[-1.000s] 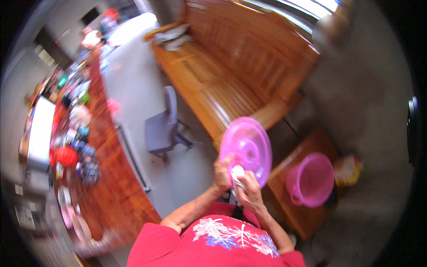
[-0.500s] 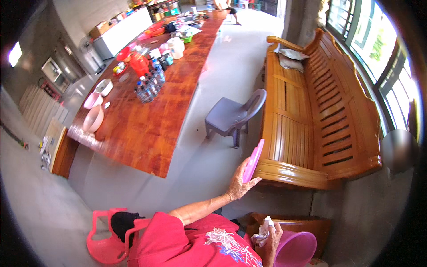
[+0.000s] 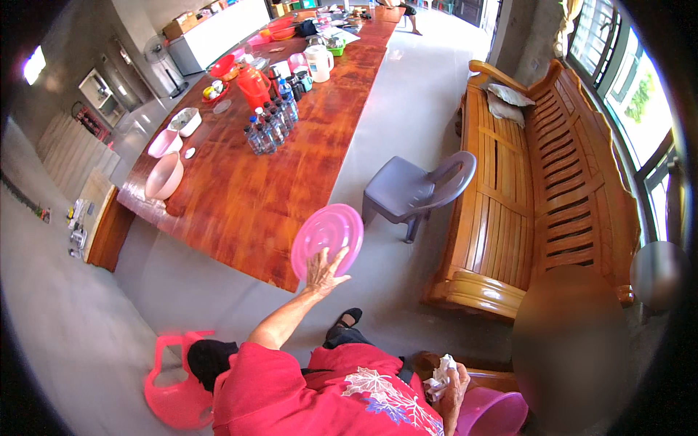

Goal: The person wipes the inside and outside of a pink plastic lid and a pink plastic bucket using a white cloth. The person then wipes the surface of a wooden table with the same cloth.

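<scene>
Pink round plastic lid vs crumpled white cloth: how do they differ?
The pink round plastic lid is rigid, flat and translucent, raised in the left hand. The crumpled white cloth is soft and bunched, held low in the right hand. Each is held by one hand.

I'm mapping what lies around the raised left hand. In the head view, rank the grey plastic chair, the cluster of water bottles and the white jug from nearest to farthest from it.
From the left hand, which holds up a pink round lid:
1. Grey plastic chair, just right of it, on the floor.
2. Cluster of water bottles, up and left, on the long wooden table.
3. White jug, farther up the table.
</scene>
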Action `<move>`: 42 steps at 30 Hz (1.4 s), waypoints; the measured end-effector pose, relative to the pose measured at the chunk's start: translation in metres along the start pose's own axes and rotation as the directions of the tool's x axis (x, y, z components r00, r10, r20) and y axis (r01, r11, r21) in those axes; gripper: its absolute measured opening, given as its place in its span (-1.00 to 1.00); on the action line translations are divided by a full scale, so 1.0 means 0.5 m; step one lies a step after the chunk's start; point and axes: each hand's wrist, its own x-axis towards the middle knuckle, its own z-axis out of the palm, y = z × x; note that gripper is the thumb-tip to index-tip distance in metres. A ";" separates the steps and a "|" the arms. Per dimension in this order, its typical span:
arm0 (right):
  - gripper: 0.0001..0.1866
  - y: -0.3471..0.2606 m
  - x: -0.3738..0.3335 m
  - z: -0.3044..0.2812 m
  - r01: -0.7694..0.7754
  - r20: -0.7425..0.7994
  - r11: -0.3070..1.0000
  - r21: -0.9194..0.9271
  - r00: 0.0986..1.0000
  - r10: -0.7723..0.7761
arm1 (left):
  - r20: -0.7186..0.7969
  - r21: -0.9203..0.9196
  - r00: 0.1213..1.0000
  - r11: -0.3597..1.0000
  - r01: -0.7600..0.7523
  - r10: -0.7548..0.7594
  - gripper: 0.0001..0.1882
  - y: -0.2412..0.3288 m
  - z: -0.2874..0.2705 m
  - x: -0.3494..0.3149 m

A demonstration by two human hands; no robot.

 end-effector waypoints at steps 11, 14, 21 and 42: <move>-0.69 -0.055 0.010 0.261 -0.153 -0.089 0.988 -0.028 0.985 0.150 | 0.244 0.203 0.962 0.977 0.072 -0.121 0.00 -0.314 0.038 0.021; -0.70 -0.014 0.015 0.261 -0.149 -0.167 0.983 -0.104 0.977 0.131 | 0.284 0.238 0.949 0.969 0.067 -0.135 0.03 -0.344 0.061 0.022; -0.71 0.006 0.014 0.265 -0.245 -0.283 0.953 -0.177 0.940 0.190 | 0.390 0.324 0.903 0.945 0.046 -0.178 0.05 -0.389 0.100 0.024; -0.78 0.437 -0.011 -0.210 0.330 -0.880 0.905 0.267 0.466 0.090 | 0.374 0.263 0.926 0.964 -0.043 -0.061 -0.23 -0.280 0.148 0.129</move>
